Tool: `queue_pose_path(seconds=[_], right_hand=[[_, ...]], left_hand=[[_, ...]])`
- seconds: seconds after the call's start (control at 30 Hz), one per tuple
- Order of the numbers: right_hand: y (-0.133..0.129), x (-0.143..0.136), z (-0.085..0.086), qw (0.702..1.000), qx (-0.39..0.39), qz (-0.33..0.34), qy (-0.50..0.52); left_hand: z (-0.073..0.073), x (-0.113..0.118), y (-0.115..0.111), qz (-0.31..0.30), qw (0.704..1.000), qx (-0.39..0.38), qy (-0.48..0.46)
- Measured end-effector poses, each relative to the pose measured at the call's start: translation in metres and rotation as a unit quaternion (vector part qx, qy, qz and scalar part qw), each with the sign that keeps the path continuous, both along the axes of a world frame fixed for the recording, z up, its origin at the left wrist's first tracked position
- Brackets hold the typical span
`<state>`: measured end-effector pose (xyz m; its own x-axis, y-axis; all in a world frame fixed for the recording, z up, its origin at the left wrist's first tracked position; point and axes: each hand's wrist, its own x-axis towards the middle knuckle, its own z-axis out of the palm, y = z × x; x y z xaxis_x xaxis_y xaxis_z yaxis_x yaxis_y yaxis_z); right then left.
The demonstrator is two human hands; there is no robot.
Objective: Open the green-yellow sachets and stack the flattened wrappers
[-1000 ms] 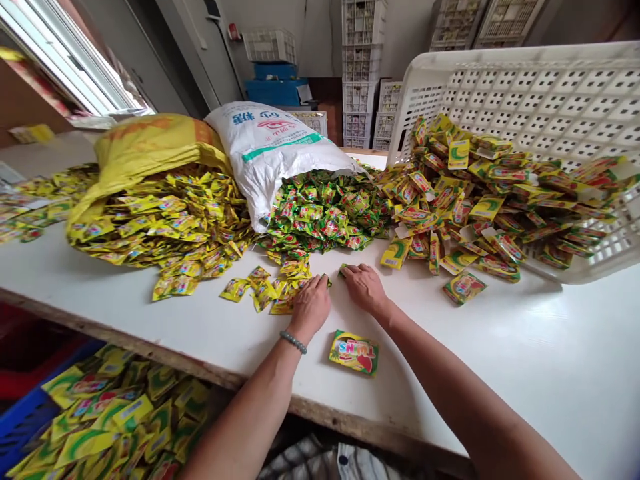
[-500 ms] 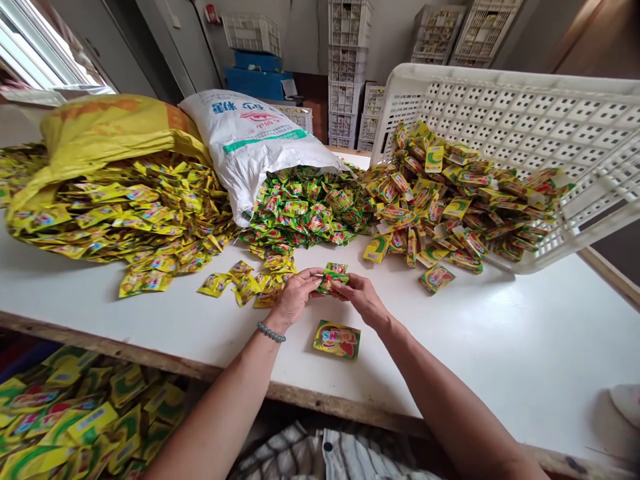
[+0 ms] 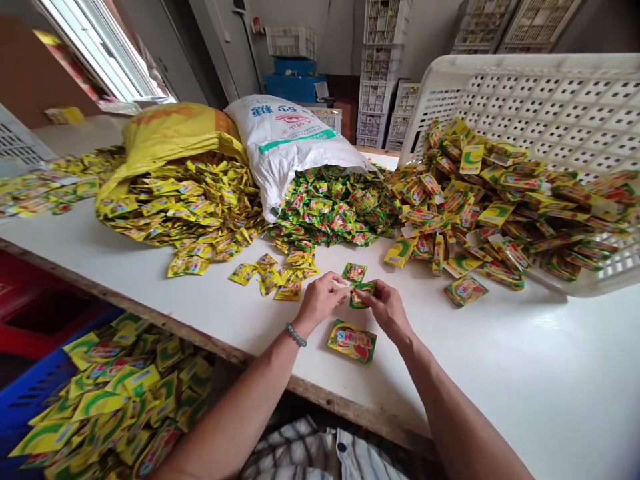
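Observation:
My right hand (image 3: 390, 307) pinches a small green candy packet (image 3: 361, 295) just above the white table. Beside that packet's left edge, the fingers of my left hand (image 3: 323, 297) are pressed together; a pale bit shows at them, too small to name. Another green candy packet (image 3: 355, 271) lies flat just beyond my fingertips. Nearer to me, a flat yellow-green printed box (image 3: 352, 341) rests on the table below my hands. Loose yellow packets (image 3: 287, 280) are scattered beyond my left hand.
A yellow sack (image 3: 175, 130) spills yellow packets, and a white sack (image 3: 295, 127) spills green ones. At the right, a tipped white crate (image 3: 525, 93) pours out small boxes (image 3: 465, 200). Below the table edge, a blue basket (image 3: 30, 393) holds many yellow-green packages.
My view has swung left. My hands have come slightly apart: the left fingers have drawn off the packet, which stays in my right hand. One green packet now lies apart on the table.

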<state>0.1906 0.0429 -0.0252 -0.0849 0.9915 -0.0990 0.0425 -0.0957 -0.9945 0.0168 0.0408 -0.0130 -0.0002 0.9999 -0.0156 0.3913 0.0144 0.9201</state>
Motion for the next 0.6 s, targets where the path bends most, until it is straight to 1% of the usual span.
queue_pose_path(seconds=[0.03, 0.07, 0.1, 0.17, 0.2, 0.23, 0.27, 0.3, 0.33, 0.37, 0.4, 0.43, 0.47, 0.5, 0.53, 0.57, 0.6], right_hand=[[0.001, 0.004, 0.000, 1.000, 0.014, -0.013, -0.024], [0.003, 0.008, 0.000, 0.998, 0.026, -0.028, -0.043], [0.004, 0.012, 0.000, 0.997, 0.036, -0.042, -0.058], [0.007, 0.018, 0.000, 0.995, 0.046, -0.063, -0.069], [0.008, 0.019, 0.001, 0.995, 0.044, -0.067, -0.065], [0.009, 0.019, 0.001, 0.995, 0.040, -0.064, -0.058], [0.009, 0.018, 0.001, 0.997, 0.032, -0.057, -0.049], [0.010, 0.017, 0.001, 0.998, 0.023, -0.049, -0.038], [0.009, 0.015, 0.002, 0.999, 0.013, -0.040, -0.025], [0.009, 0.014, 0.003, 0.999, 0.005, -0.031, -0.010], [0.008, 0.012, 0.004, 1.000, -0.004, -0.024, 0.011], [0.007, 0.010, 0.006, 0.999, -0.016, -0.016, 0.039], [0.005, 0.008, 0.008, 0.997, -0.031, -0.006, 0.076], [0.003, 0.007, 0.011, 0.992, -0.045, 0.006, 0.116], [0.002, 0.005, 0.014, 0.986, -0.056, 0.015, 0.154], [0.001, 0.004, 0.017, 0.981, -0.062, 0.021, 0.185], [0.000, 0.003, 0.019, 0.976, -0.063, 0.022, 0.208]], left_hand=[[0.003, -0.006, -0.004, 0.031, 0.995, 0.031, 0.090], [0.006, -0.013, -0.008, 0.062, 0.978, 0.065, 0.186], [0.008, -0.021, -0.011, 0.085, 0.952, 0.093, 0.279], [0.009, -0.038, -0.018, 0.091, 0.895, 0.108, 0.422], [0.007, -0.046, -0.020, 0.080, 0.874, 0.103, 0.468], [0.005, -0.054, -0.022, 0.070, 0.861, 0.092, 0.494], [0.003, -0.061, -0.022, 0.067, 0.858, 0.081, 0.503], [0.001, -0.067, -0.021, 0.075, 0.862, 0.072, 0.496], [0.000, -0.072, -0.020, 0.092, 0.873, 0.068, 0.474], [-0.001, -0.077, -0.017, 0.115, 0.891, 0.068, 0.434], [0.000, -0.079, -0.014, 0.137, 0.915, 0.067, 0.374], [0.001, -0.079, -0.011, 0.157, 0.942, 0.064, 0.290], [0.002, -0.077, -0.007, 0.170, 0.966, 0.055, 0.186], [0.004, -0.072, -0.004, 0.176, 0.981, 0.040, 0.072], [0.007, -0.065, -0.002, 0.174, 0.984, 0.022, -0.038], [0.010, -0.055, -0.001, 0.168, 0.977, 0.004, -0.131], [0.012, -0.043, 0.000, 0.159, 0.966, -0.011, -0.202]])
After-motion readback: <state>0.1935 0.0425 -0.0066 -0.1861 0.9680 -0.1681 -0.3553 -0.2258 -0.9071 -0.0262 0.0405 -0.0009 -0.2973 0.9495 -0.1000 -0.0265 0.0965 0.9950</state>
